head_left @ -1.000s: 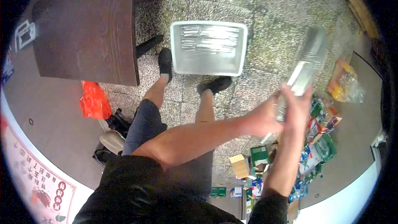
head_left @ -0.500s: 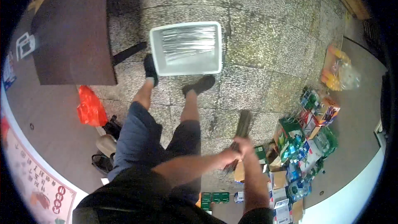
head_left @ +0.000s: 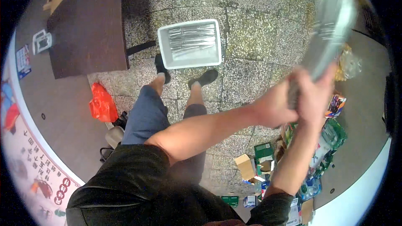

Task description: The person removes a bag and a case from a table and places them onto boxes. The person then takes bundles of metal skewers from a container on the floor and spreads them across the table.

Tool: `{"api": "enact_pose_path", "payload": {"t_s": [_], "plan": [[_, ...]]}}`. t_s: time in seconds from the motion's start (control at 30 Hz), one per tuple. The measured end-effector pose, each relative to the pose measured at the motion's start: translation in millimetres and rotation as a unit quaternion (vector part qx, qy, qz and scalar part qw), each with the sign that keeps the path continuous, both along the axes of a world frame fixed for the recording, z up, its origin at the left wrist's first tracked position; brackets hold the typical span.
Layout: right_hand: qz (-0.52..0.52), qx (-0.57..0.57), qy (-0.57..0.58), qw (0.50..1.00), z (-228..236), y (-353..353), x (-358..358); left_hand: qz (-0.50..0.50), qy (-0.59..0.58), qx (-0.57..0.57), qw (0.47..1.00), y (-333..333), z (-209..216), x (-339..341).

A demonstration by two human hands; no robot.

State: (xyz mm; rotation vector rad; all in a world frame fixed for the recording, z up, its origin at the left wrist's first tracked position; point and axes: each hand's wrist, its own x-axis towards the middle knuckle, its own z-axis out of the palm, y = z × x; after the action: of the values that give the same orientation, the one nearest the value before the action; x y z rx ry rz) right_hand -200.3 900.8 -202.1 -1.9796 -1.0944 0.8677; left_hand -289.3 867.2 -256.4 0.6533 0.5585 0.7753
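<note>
- Both hands clamp the lower end of a silvery bundle [head_left: 328, 29]: left hand [head_left: 274, 109] wraps it from the 9 o'clock side, right hand [head_left: 314, 96] from 3 o'clock.
- The bundle's long axis runs from the grip toward 1 o'clock, raised above the floor.
- A white tray [head_left: 190, 44] of similar metal pieces lies on the floor at 10 o'clock from the hands, nearer the left hand.
- Motion blur hides what the bundle is; the fingers overlap.

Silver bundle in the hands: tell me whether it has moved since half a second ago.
Yes. The silver bundle has swung upward: earlier it hung low beside the boxes on the floor, now both hands hold it raised level with the white tray.
</note>
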Motion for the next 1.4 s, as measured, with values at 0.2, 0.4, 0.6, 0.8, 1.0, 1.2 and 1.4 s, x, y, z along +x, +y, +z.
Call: {"api": "enact_pose_path", "payload": {"t_s": [0.2, 0.4, 0.6, 0.8, 1.0, 1.2, 1.4], "plan": [[0.076, -0.028, 0.056, 0.995, 4, -2, -13, -0.018, 0.049, 0.067, 0.996, 6, -4, -21], [0.315, -0.417, -0.059, 0.851, -252, -336, 11, -0.146, 0.063, -0.443, 0.882, -217, -83, -53], [-0.297, -0.425, 0.405, 0.753, -178, -300, -89, -0.247, 0.162, -0.395, 0.870, -209, -58, -141], [-0.248, -0.167, 0.269, 0.915, 15, -185, -163, -0.207, 0.201, -0.049, 0.956, -152, 49, -185], [-0.177, 0.015, 0.252, 0.951, 212, -155, -313, -0.181, 0.149, 0.099, 0.967, -126, 212, -320], [-0.088, 0.080, 0.325, 0.938, 340, -172, -422, -0.142, 0.100, 0.133, 0.976, -127, 357, -462], [0.004, 0.036, 0.313, 0.949, 361, -174, -524, -0.126, 0.227, 0.064, 0.964, -151, 415, -583]]}}
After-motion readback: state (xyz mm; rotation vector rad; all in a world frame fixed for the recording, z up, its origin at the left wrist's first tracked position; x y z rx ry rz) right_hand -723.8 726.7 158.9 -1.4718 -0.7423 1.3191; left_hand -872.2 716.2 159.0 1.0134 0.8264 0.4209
